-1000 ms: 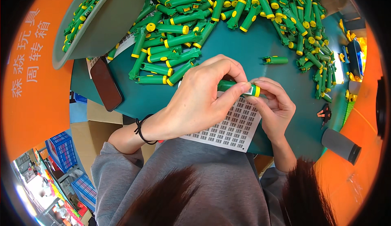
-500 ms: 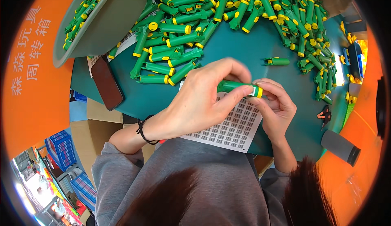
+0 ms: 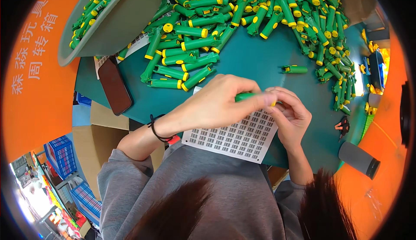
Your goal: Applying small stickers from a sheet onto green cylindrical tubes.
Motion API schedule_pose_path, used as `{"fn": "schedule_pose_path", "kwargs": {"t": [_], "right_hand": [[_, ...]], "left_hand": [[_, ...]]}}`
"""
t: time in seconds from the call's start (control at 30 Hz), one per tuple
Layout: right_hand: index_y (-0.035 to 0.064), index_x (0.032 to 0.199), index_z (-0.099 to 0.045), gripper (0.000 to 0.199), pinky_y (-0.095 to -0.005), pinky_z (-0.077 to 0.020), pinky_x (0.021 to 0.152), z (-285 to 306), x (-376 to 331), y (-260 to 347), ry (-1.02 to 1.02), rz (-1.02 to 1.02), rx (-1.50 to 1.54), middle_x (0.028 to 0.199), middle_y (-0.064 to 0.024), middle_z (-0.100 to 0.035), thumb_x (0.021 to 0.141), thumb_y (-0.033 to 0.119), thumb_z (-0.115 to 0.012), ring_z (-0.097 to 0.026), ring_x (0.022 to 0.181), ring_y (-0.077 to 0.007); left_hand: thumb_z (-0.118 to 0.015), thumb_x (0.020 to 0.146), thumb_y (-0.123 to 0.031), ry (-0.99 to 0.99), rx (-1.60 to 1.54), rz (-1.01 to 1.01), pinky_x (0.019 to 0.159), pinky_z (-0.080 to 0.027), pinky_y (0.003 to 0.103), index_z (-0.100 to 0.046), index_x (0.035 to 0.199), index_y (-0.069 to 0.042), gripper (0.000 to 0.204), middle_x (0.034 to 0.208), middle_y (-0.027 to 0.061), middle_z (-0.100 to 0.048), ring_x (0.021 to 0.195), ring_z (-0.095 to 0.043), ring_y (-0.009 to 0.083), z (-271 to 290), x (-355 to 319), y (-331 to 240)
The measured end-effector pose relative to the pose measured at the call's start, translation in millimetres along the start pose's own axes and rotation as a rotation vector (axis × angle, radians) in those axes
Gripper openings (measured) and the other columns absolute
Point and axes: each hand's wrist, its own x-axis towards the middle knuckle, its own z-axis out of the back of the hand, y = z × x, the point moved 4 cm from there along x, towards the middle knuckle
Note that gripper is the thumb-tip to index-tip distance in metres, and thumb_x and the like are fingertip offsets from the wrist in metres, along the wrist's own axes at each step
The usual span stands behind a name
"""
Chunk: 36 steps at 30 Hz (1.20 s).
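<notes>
My left hand (image 3: 219,103) is wrapped round a green plastic tube (image 3: 243,96) with a yellow end, its thumb lying along the tube. Most of the tube is hidden by my fingers. At the yellow end, the curled fingers of my right hand (image 3: 291,114) pinch the tube. Below both hands lies a white sheet (image 3: 224,142) printed with rows of small dark labels, partly covered by my left hand and forearm. One similar green tube (image 3: 295,69) rests alone on the table beyond my right hand.
A large pile of green tubes (image 3: 197,32) spreads over the far side of the green table (image 3: 251,58). At left are a tilted grey basin (image 3: 117,28) of tubes and a dark phone (image 3: 114,86). Small clippers (image 3: 342,127) and a grey cylinder (image 3: 359,160) lie at right.
My left thumb has moved slightly right along the tube and now covers the white label seen near its yellow end. Both hands stay together over the sheet.
</notes>
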Motion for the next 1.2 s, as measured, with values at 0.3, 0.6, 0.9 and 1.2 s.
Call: {"fn": "schedule_pose_path", "kwargs": {"t": [0.3, 0.6, 0.9, 1.2], "right_hand": [[0.0045, 0.108, -0.071, 0.042, -0.0371, -0.0472, 0.096, 16, 16, 17, 0.232, -0.008, -0.710, 0.118, -0.0092, -0.062, 0.070, 0.013, -0.088, -0.059, 0.109, -0.0250], [0.0043, 0.090, -0.071, 0.019, -0.0360, -0.0443, 0.093, 14, 9, -12, 0.203, -0.146, -0.855, 0.101, -0.0067, -0.064, 0.076, 0.011, -0.082, -0.057, 0.104, -0.0250], [0.0056, 0.089, -0.074, 0.020, -0.0349, -0.0455, 0.091, 6, 11, -16, 0.165, -0.117, -0.830, 0.100, -0.0063, -0.065, 0.072, 0.010, -0.084, -0.058, 0.102, -0.0243], [0.0062, 0.093, -0.074, 0.022, -0.0347, -0.0458, 0.089, 8, 20, -13, 0.210, -0.082, -0.862, 0.099, -0.0050, -0.064, 0.074, 0.011, -0.083, -0.058, 0.100, -0.0230]], "left_hand": [[-0.057, 0.098, -0.018, -1.024, 0.689, -0.489, 0.067, -0.051, 0.030, -0.075, 0.105, -0.008, 0.022, 0.085, 0.0075, -0.073, 0.067, -0.063, 0.0168, 119, -67, -45], [-0.065, 0.096, -0.026, -1.194, 1.168, -0.474, 0.092, -0.051, 0.035, -0.073, 0.107, -0.008, 0.023, 0.107, 0.0097, -0.072, 0.100, -0.068, 0.0233, 101, -71, -30], [-0.077, 0.070, -0.007, -0.514, 0.821, -0.673, 0.065, -0.052, 0.030, -0.074, 0.100, -0.007, 0.030, 0.097, 0.0018, -0.066, 0.083, -0.062, 0.0184, -13, -25, 56], [-0.080, 0.072, -0.002, -0.525, 0.621, -0.712, 0.064, -0.051, 0.031, -0.071, 0.092, -0.005, 0.021, 0.094, 0.0047, -0.067, 0.081, -0.063, 0.0216, -10, -25, 47]]}}
